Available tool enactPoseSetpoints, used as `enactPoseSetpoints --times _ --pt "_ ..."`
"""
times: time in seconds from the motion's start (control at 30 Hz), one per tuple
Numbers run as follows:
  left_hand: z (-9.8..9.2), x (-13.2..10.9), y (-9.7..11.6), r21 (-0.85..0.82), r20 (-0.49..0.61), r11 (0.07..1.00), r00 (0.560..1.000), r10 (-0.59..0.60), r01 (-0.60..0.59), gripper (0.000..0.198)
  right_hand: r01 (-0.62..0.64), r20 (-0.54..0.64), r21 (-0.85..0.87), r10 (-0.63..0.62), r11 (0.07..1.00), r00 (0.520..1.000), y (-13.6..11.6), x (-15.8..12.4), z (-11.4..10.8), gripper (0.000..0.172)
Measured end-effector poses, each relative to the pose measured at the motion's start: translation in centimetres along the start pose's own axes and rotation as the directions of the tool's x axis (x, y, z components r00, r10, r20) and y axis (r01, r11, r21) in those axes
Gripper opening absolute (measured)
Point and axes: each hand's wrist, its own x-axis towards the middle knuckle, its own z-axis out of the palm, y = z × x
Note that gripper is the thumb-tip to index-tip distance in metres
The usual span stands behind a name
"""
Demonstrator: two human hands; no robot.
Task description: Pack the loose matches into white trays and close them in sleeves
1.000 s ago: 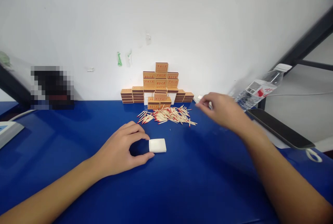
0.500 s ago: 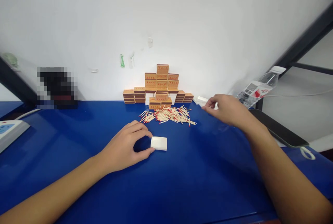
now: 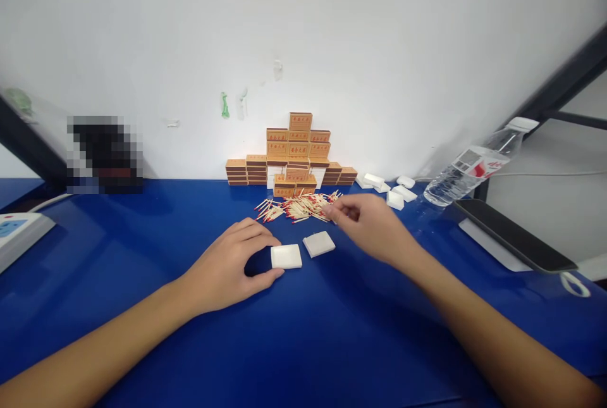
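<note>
My left hand (image 3: 227, 269) rests on the blue table (image 3: 142, 237), thumb and fingers pinched on the left edge of a white matchbox tray (image 3: 286, 257). A second white tray (image 3: 318, 243) lies just right of it, touching nothing. Above and to the right of that tray hovers my right hand (image 3: 367, 221), its fingertips pinched together at the near edge of a pile of red-tipped matches (image 3: 296, 207). Whether a match is between those fingertips I cannot make out.
Orange matchboxes (image 3: 294, 152) are stacked against the white wall behind the pile. Several more white trays (image 3: 391, 190) lie at the back right, by a lying water bottle (image 3: 474, 167) and a dark phone (image 3: 515, 234). A power strip (image 3: 16, 231) sits far left.
My right hand came from the back right to the match pile, and a second white tray now lies beside the first. My left hand stayed on its tray.
</note>
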Motion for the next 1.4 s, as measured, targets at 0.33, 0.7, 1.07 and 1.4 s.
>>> enactPoseSetpoints --times 0.33,0.7,1.07,1.4 --pt "-0.2 0.1 -0.3 0.05 -0.024 0.999 1.0 -0.016 0.017 0.024 0.078 0.098 -0.253 -0.055 0.964 0.994 4.4 2.3 0.6 0.021" --pt "-0.2 0.0 -0.2 0.043 -0.025 0.999 1.0 -0.009 0.01 0.023 0.217 0.269 -0.161 -0.168 0.963 0.948 5.1 2.5 0.1 0.022" --pt "-0.1 0.0 -0.4 0.043 -0.013 0.999 1.0 -0.017 0.017 0.023 0.203 0.299 -0.231 -0.129 0.952 0.946 4.5 1.9 -1.2 0.023" --pt "0.0 0.0 -0.2 0.048 -0.025 0.999 1.0 -0.002 0.003 0.025 0.423 0.28 -0.239 -0.355 0.874 0.892 -0.2 -0.8 -0.8 0.019"
